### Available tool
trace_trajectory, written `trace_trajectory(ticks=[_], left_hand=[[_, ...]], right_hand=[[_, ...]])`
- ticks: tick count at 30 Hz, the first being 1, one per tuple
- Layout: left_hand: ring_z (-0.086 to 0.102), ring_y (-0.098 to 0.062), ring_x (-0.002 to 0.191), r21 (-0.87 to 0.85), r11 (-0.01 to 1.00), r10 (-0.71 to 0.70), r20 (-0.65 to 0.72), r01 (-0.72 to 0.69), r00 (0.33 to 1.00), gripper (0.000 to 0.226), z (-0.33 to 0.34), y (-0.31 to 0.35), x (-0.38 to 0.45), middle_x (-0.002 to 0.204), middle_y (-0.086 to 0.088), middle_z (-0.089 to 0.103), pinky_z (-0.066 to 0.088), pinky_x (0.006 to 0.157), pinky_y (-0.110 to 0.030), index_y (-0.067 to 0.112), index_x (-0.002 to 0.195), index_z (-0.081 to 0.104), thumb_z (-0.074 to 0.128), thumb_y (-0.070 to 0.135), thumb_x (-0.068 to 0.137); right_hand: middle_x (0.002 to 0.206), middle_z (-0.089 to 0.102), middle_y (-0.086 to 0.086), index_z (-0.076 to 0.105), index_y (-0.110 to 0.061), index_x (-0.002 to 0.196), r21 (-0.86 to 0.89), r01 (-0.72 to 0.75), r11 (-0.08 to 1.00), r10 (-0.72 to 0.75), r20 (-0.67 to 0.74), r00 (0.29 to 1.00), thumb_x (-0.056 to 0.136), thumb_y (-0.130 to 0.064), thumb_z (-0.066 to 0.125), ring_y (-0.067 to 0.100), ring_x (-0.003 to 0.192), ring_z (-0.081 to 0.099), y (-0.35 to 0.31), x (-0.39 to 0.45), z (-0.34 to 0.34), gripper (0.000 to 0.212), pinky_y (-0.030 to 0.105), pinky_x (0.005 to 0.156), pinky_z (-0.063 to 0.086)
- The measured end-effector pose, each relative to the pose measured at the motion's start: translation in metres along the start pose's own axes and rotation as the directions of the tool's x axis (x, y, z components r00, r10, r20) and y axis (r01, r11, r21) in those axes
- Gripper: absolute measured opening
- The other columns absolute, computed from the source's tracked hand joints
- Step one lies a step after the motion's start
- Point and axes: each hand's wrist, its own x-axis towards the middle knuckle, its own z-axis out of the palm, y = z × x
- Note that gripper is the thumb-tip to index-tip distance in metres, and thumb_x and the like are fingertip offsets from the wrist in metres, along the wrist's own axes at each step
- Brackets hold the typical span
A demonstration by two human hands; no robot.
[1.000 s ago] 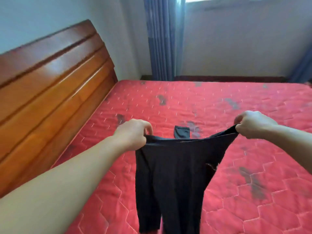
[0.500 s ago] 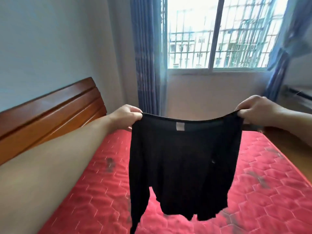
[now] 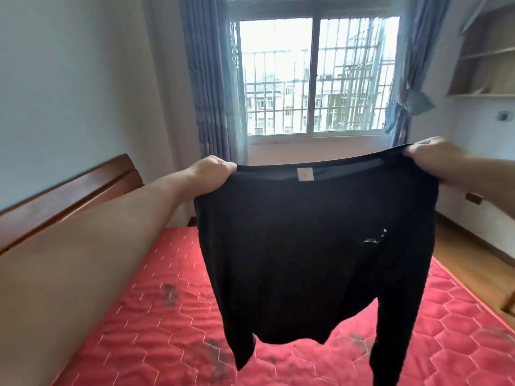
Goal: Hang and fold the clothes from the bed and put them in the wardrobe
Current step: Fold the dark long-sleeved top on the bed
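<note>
Step in hand: inspection and spreading of one garment prior to folding or hanging. A black long-sleeved top [image 3: 312, 246] is held up in the air above the bed [image 3: 156, 338], clear of the red quilted mattress. It hangs full length, neckline uppermost, with a small pale label [image 3: 305, 174] at the centre of the neck band. One sleeve hangs at the lower left of the garment and the other runs down past the bottom edge of the view at the right. A small pale tear or mark shows on the right half of the body.

Grip state: the left hand [image 3: 213, 171] is clenched on the left shoulder of the top, knuckles upward, fabric bunched inside the fist. The right hand [image 3: 437, 158] is clenched on the right shoulder in the same manner. The neckline is drawn nearly taut between the two grips.

Arm pose: both arms are extended forward and raised to about window-sill level in the view. The left forearm runs diagonally from the lower left; the right forearm enters from the right edge.

Next move, as judged: either lower the top flat onto the mattress for folding, keeping both shoulder grips level so the body lands without creases, or carry it to a hanger. No hanger or wardrobe is in view; open shelves [image 3: 485, 59] show at upper right.
</note>
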Motion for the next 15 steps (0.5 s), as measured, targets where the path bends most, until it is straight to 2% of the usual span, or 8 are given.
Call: trace_trajectory(ticks=[2, 5, 6, 8, 9, 10, 12, 15], left_hand=[[0.069, -0.025, 0.072, 0.117, 0.993, -0.043, 0.111, 0.03, 0.993, 0.036, -0.003, 0.006, 0.001, 0.077, -0.007, 0.072, 0.055, 0.073, -0.034, 0.009, 0.073, 0.068, 0.047, 0.038, 0.08], [0.074, -0.024, 0.075, 0.235, 0.969, -0.141, 0.277, 0.075, 0.951, 0.044, 0.003, 0.007, 0.005, 0.079, -0.005, 0.075, 0.058, 0.079, -0.038, 0.01, 0.084, 0.073, 0.049, 0.044, 0.068], [0.074, -0.023, 0.076, 0.263, 0.961, -0.176, 0.346, 0.085, 0.922, 0.044, 0.007, 0.005, 0.008, 0.08, -0.004, 0.076, 0.059, 0.081, -0.039, 0.01, 0.086, 0.073, 0.051, 0.043, 0.068], [0.074, -0.027, 0.085, 0.287, 0.952, -0.234, 0.453, 0.108, 0.86, 0.041, 0.022, -0.002, 0.018, 0.087, -0.007, 0.076, 0.057, 0.088, -0.045, 0.009, 0.088, 0.074, 0.053, 0.04, 0.071], [0.073, -0.029, 0.089, 0.284, 0.951, -0.255, 0.483, 0.126, 0.838, 0.038, 0.032, -0.007, 0.023, 0.09, -0.008, 0.076, 0.055, 0.091, -0.047, 0.01, 0.087, 0.075, 0.055, 0.038, 0.073], [0.073, -0.028, 0.089, 0.277, 0.951, -0.267, 0.502, 0.14, 0.823, 0.034, 0.044, -0.013, 0.03, 0.09, -0.007, 0.076, 0.055, 0.092, -0.046, 0.011, 0.086, 0.076, 0.056, 0.037, 0.077], [0.074, -0.02, 0.081, 0.303, 0.945, -0.263, 0.489, 0.121, 0.831, 0.03, 0.073, -0.023, 0.046, 0.085, -0.002, 0.076, 0.058, 0.086, -0.037, 0.013, 0.081, 0.075, 0.055, 0.034, 0.083], [0.069, -0.017, 0.081, 0.43, 0.902, -0.214, 0.382, 0.031, 0.899, 0.032, 0.12, -0.04, 0.079, 0.087, -0.002, 0.073, 0.055, 0.077, -0.03, 0.015, 0.082, 0.074, 0.052, 0.038, 0.086]], right_hand=[[0.074, 0.065, 0.016, 0.065, -0.002, 0.081, -0.064, -0.023, 0.998, 0.026, 0.04, 0.999, 0.09, -0.02, 0.054, 0.026, 0.058, 0.057, 0.003, -0.004, -0.007, 0.023, 0.026, 0.051, 0.04], [0.062, 0.07, 0.011, 0.069, -0.002, 0.077, -0.258, -0.055, 0.965, 0.114, 0.219, 0.969, 0.088, -0.019, 0.055, 0.023, 0.047, 0.065, 0.011, -0.006, -0.015, 0.025, 0.022, 0.041, 0.044], [0.063, 0.071, 0.01, 0.07, -0.001, 0.079, -0.324, -0.06, 0.944, 0.159, 0.29, 0.944, 0.088, -0.018, 0.054, 0.022, 0.05, 0.068, 0.016, -0.004, -0.014, 0.025, 0.025, 0.042, 0.049], [0.076, 0.074, 0.015, 0.071, 0.002, 0.087, -0.432, -0.081, 0.898, 0.279, 0.419, 0.864, 0.088, -0.015, 0.055, 0.03, 0.07, 0.073, 0.035, 0.005, -0.007, 0.024, 0.043, 0.065, 0.06], [0.083, 0.074, 0.017, 0.072, 0.003, 0.089, -0.471, -0.1, 0.876, 0.349, 0.478, 0.806, 0.087, -0.012, 0.055, 0.035, 0.079, 0.072, 0.047, 0.01, -0.001, 0.022, 0.049, 0.076, 0.059], [0.087, 0.074, 0.019, 0.072, 0.003, 0.091, -0.504, -0.116, 0.856, 0.41, 0.526, 0.745, 0.086, -0.01, 0.056, 0.037, 0.083, 0.072, 0.059, 0.016, 0.007, 0.021, 0.051, 0.08, 0.057], [0.086, 0.073, 0.019, 0.071, 0.004, 0.091, -0.557, -0.116, 0.823, 0.479, 0.569, 0.668, 0.085, -0.005, 0.056, 0.035, 0.076, 0.07, 0.087, 0.032, 0.025, 0.019, 0.045, 0.072, 0.058], [0.08, 0.067, 0.013, 0.068, -0.001, 0.09, -0.628, -0.068, 0.775, 0.482, 0.518, 0.707, 0.084, -0.001, 0.045, 0.025, 0.054, 0.066, 0.126, 0.067, 0.065, 0.024, 0.036, 0.055, 0.057]])
